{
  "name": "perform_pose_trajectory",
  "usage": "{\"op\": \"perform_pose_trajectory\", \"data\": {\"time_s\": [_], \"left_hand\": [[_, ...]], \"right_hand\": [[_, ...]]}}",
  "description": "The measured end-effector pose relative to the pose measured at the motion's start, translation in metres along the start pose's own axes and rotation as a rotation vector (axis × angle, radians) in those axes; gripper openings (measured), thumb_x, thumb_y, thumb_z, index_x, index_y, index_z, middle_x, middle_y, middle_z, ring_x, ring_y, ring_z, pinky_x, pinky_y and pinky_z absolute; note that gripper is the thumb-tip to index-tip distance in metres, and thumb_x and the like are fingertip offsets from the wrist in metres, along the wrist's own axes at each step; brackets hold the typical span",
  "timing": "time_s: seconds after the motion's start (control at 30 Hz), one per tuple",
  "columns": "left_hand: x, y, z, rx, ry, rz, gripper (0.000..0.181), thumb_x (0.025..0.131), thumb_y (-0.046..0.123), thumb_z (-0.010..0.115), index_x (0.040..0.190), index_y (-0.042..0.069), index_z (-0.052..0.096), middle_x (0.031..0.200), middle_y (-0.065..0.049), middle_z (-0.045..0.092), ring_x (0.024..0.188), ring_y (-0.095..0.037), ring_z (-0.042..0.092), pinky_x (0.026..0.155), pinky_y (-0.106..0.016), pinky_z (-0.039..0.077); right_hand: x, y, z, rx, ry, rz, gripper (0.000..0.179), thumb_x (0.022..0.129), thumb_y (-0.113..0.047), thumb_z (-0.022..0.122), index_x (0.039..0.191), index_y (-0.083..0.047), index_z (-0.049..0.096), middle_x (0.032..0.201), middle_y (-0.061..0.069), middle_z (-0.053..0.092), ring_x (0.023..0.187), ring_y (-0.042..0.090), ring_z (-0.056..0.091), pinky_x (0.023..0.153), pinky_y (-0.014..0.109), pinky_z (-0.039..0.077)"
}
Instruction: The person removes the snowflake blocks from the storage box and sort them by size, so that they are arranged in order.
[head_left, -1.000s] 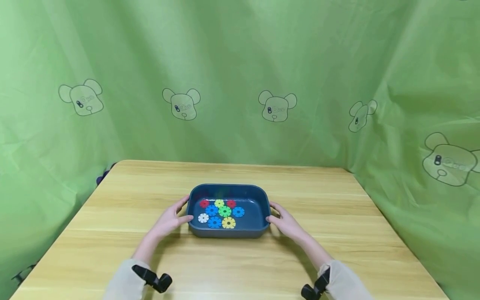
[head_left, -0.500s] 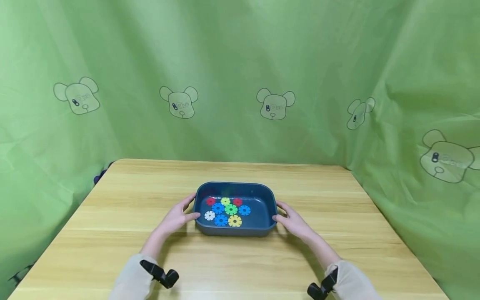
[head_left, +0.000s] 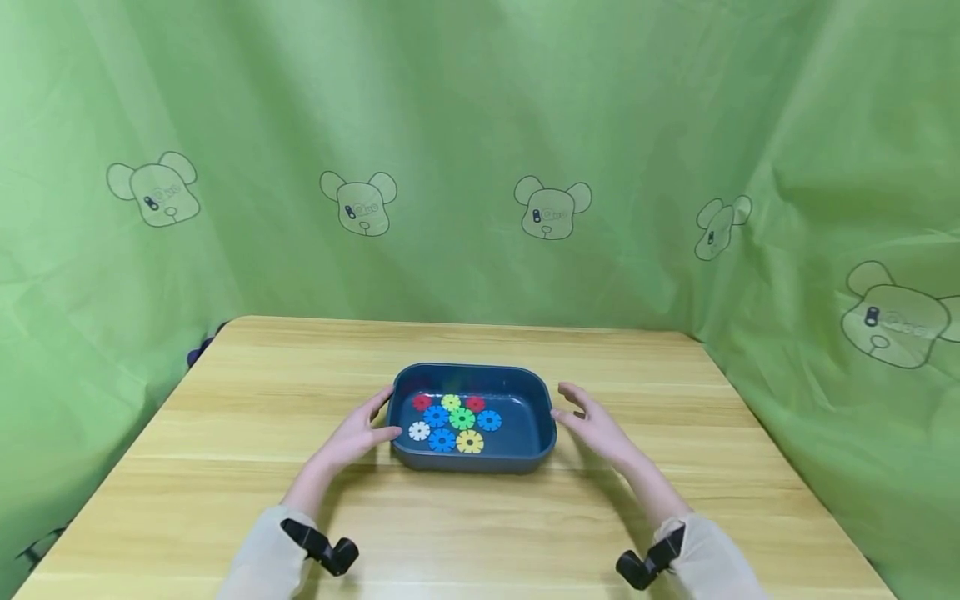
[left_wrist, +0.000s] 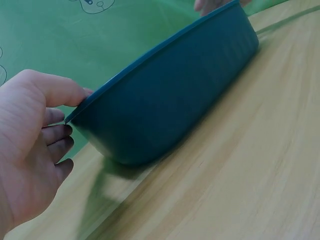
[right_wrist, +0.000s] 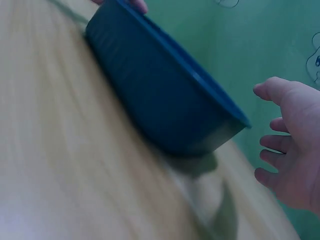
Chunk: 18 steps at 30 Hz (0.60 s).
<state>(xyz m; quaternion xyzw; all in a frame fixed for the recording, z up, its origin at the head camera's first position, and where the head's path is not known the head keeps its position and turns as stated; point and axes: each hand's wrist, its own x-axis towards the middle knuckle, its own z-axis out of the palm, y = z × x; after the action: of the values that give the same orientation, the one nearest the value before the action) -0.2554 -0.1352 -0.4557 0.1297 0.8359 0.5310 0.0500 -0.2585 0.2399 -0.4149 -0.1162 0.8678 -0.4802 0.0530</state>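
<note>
A dark blue rectangular tub (head_left: 472,462) with rounded corners rests on the wooden table. Several flower-shaped notched plastic discs (head_left: 462,418) in red, yellow, blue, green and white lie flat in its left and middle part. My left hand (head_left: 354,435) holds the tub's left end, thumb over the rim and fingers along the outer wall. In the left wrist view its thumb (left_wrist: 65,92) lies on the rim. Beside the right end is my right hand (head_left: 596,429), spread and holding nothing. The right wrist view shows a gap between its fingers (right_wrist: 275,142) and the tub wall (right_wrist: 155,90).
The light wooden table (head_left: 480,533) runs out around the tub on all sides. A green curtain (head_left: 465,275) with mouse-head drawings hangs behind the table and along its sides. Black wrist cameras (head_left: 330,556) are strapped over both sleeves.
Between one second and half a second ago the tub shifted slightly right in the view with both hands on it. Since then my right hand has let go and its fingers have spread away.
</note>
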Motion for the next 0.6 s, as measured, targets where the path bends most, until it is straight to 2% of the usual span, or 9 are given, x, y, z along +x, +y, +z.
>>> {"op": "perform_pose_trajectory", "data": {"time_s": [0.07, 0.3, 0.47, 0.6], "left_hand": [[-0.001, 0.000, -0.001, 0.004, -0.001, 0.002, 0.070, 0.085, 0.011, 0.063, 0.145, 0.003, 0.028, 0.149, -0.020, 0.023, 0.133, -0.044, 0.022, 0.108, -0.056, 0.019], [-0.007, 0.006, -0.004, 0.020, -0.006, 0.016, 0.067, 0.086, 0.009, 0.061, 0.144, -0.001, 0.028, 0.149, -0.022, 0.022, 0.135, -0.043, 0.018, 0.108, -0.056, 0.016], [-0.020, 0.029, -0.009, 0.009, -0.010, 0.018, 0.066, 0.086, 0.004, 0.059, 0.141, -0.008, 0.026, 0.147, -0.028, 0.021, 0.133, -0.047, 0.018, 0.107, -0.059, 0.017], [-0.026, 0.043, -0.013, 0.022, -0.022, 0.018, 0.065, 0.086, 0.003, 0.058, 0.140, -0.011, 0.026, 0.146, -0.030, 0.021, 0.133, -0.047, 0.019, 0.108, -0.057, 0.018]], "right_hand": [[0.007, 0.004, 0.000, 0.021, 0.025, -0.032, 0.061, 0.094, -0.021, 0.054, 0.142, 0.005, 0.027, 0.145, 0.026, 0.027, 0.134, 0.041, 0.024, 0.108, 0.052, 0.025], [0.023, -0.023, 0.011, 0.106, 0.104, -0.110, 0.055, 0.092, -0.010, 0.056, 0.138, 0.009, 0.032, 0.140, 0.027, 0.036, 0.131, 0.038, 0.031, 0.107, 0.047, 0.030], [0.037, -0.040, 0.029, 0.114, 0.091, -0.136, 0.053, 0.090, -0.008, 0.059, 0.135, 0.009, 0.037, 0.136, 0.027, 0.042, 0.127, 0.038, 0.037, 0.106, 0.047, 0.031], [0.049, -0.050, 0.049, 0.084, 0.029, -0.083, 0.053, 0.089, -0.010, 0.060, 0.135, 0.005, 0.040, 0.131, 0.024, 0.048, 0.122, 0.036, 0.044, 0.103, 0.047, 0.036]]}}
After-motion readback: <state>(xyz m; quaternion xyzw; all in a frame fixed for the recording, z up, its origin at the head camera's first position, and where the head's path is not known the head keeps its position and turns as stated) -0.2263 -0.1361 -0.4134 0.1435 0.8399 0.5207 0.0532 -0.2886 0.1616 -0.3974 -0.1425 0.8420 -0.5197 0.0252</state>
